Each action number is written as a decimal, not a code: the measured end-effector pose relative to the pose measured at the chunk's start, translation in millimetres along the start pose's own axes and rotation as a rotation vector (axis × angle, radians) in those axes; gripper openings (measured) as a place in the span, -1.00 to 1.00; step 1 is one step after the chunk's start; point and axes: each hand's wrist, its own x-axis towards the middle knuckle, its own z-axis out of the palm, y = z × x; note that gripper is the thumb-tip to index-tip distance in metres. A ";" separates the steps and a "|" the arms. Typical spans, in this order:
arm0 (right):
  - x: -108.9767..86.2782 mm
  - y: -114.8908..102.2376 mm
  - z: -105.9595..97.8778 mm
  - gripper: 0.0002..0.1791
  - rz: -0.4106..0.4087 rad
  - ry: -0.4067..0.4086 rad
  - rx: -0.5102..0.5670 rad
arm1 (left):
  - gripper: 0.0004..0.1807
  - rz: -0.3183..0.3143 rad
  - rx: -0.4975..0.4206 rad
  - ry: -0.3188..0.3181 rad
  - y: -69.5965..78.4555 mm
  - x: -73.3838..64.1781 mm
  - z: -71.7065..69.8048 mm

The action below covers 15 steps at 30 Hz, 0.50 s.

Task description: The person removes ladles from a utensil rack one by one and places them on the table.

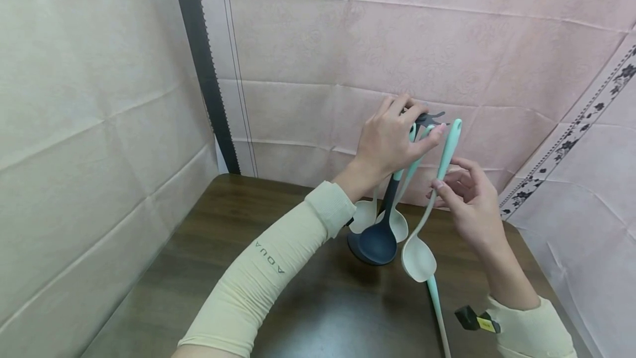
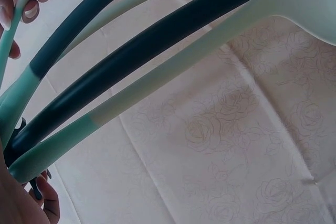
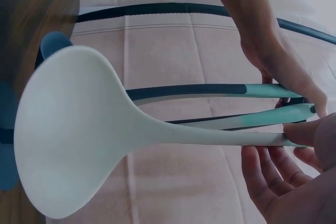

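Note:
In the head view my left hand (image 1: pixel 389 136) grips the top of a dark utensil rack with several curved hooks (image 1: pixel 431 120). My right hand (image 1: pixel 472 206) pinches the handle of a white ladle (image 1: pixel 419 259) with a mint grip, thumb on one side and fingers on the other. Its bowl hangs downward and fills much of the right wrist view (image 3: pixel 73 129). Beside it on the rack hang a dark blue ladle (image 1: pixel 379 243) and white-headed utensils (image 1: pixel 398 226), all near my left hand. The left wrist view shows the rack's dark pole (image 2: pixel 121 59) among the handles.
A utensil with a mint and pale handle (image 1: pixel 438 305) lies on the brown wooden table (image 1: pixel 308 297), partly behind the held ladle's bowl. Pale patterned cloth (image 1: pixel 298 43) hangs close behind the table and along both sides.

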 end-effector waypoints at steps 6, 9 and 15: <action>0.0 1.0 -0.7 -0.44 -0.009 0.011 0.034 | -0.41 0.004 0.005 0.011 -0.1 0.3 1.3; -0.7 1.8 -1.2 -0.43 -0.008 0.004 0.034 | -0.41 0.000 0.005 0.012 -0.2 0.4 1.3; -2.8 4.6 -3.4 -0.44 -0.013 -0.018 0.002 | -0.39 0.001 0.004 0.005 -0.4 0.2 1.4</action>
